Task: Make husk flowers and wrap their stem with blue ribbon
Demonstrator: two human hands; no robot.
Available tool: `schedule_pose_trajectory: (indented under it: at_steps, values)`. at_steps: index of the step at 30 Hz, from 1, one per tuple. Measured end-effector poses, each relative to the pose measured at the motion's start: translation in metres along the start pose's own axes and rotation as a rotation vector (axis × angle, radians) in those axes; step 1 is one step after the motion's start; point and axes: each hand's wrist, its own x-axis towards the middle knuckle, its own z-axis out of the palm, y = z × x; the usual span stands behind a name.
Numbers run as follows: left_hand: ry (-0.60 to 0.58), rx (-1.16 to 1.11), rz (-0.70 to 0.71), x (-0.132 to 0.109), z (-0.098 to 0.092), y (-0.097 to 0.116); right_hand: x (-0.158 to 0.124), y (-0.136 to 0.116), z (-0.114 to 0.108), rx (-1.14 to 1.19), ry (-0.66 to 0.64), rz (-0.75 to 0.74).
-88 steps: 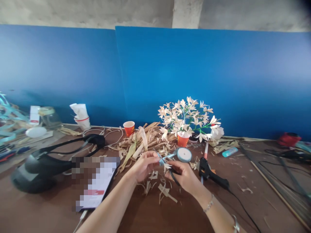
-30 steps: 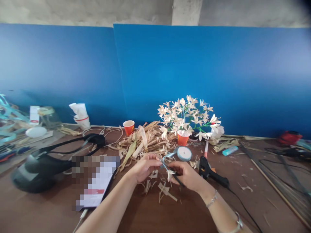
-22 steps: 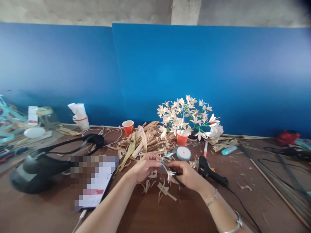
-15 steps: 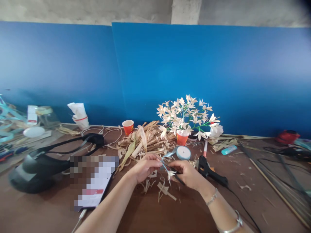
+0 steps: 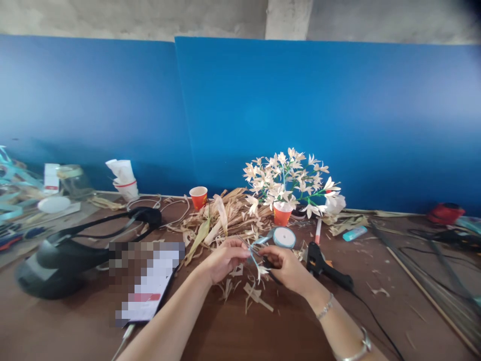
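My left hand (image 5: 222,259) and my right hand (image 5: 286,269) meet above the brown table (image 5: 233,331), both closed in a pinch. Between them runs a thin stem (image 5: 256,261) wrapped in pale blue tape, with a small cream husk flower (image 5: 262,271) at its lower end. A strip of that tape leads back to the tape roll (image 5: 284,237) lying just behind the hands. My right hand also grips something dark and thin that I cannot name. Cut husk scraps (image 5: 255,296) lie under the hands.
A black glue gun (image 5: 326,266) with its cord lies right of my hands. Behind stand an orange cup of husk flowers (image 5: 285,188), a dried husk pile (image 5: 221,215) and another orange cup (image 5: 199,196). A black headset (image 5: 63,255) and a phone (image 5: 148,283) lie left. Thin sticks (image 5: 432,281) lie right.
My hands have stayed together on the stem. The right hand's fingers have shifted a little along it, and the flower now hangs lower between the hands.
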Motion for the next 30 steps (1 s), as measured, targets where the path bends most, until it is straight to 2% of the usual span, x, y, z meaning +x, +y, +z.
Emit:
schedule_pose_trajectory:
  at_steps: [6,12,18,22,25,30]
  values:
    - [-0.079,0.018,0.008,-0.002,0.004,0.003,-0.001,-0.003,0.002,0.041,-0.061,-0.009]
    - [-0.011,0.031,-0.009,0.000,0.002,0.001,0.001,0.000,0.001,0.029,-0.015,0.013]
    - [-0.068,0.020,0.003,0.001,0.001,-0.001,0.000,0.000,0.004,0.008,-0.044,-0.052]
    - [-0.058,0.025,-0.003,0.001,0.001,-0.001,0.000,0.002,0.001,0.017,-0.039,-0.013]
    - [-0.032,0.008,0.006,0.001,0.000,0.001,0.000,0.000,-0.002,0.087,-0.087,0.024]
    - [-0.079,-0.059,0.026,0.000,0.001,0.004,-0.002,-0.011,-0.002,0.242,-0.151,0.083]
